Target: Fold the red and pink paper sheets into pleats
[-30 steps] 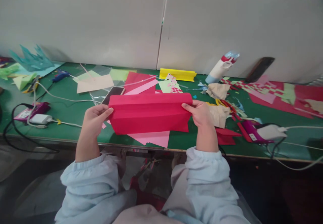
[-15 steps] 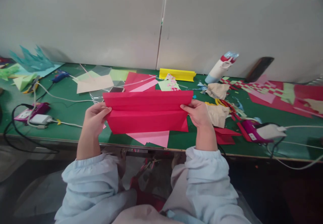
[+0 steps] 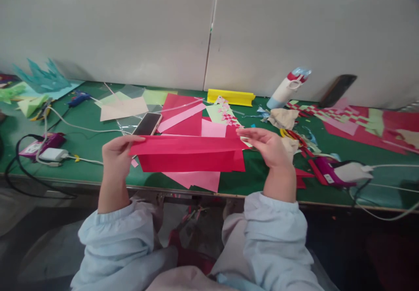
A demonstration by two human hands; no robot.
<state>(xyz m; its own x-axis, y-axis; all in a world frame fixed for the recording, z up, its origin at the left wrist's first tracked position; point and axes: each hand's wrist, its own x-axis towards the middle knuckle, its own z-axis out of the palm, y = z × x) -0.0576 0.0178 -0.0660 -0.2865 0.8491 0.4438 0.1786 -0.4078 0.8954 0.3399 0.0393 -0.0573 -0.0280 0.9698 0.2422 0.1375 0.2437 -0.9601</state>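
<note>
A folded sheet of red paper point(image 3: 186, 162) stretches between my two hands above the green table, its upper strip folded over toward me. My left hand point(image 3: 117, 154) pinches its left end between thumb and fingers. At the right end, my right hand point(image 3: 270, 149) has thumb and fingertips at the upper corner, in a loose hold with a small gap between the fingers. Under the red sheet lie pink paper sheets point(image 3: 199, 181) and more red paper point(image 3: 191, 122). A phone point(image 3: 148, 124) rests just behind the left end.
A folded yellow strip point(image 3: 231, 98) and a bottle point(image 3: 288, 89) stand near the grey partition point(image 3: 131, 33). Crumpled beige paper point(image 3: 283, 118) and a purple box with a white charger point(image 3: 350, 171) lie on the right. A glue gun point(image 3: 78, 98), cables and a teal paper crown point(image 3: 42, 77) are leftward.
The red paper's upper part has tipped down and toward me, uncovering the phone and papers behind. My right hand has moved slightly right and its grip has loosened at the corner.
</note>
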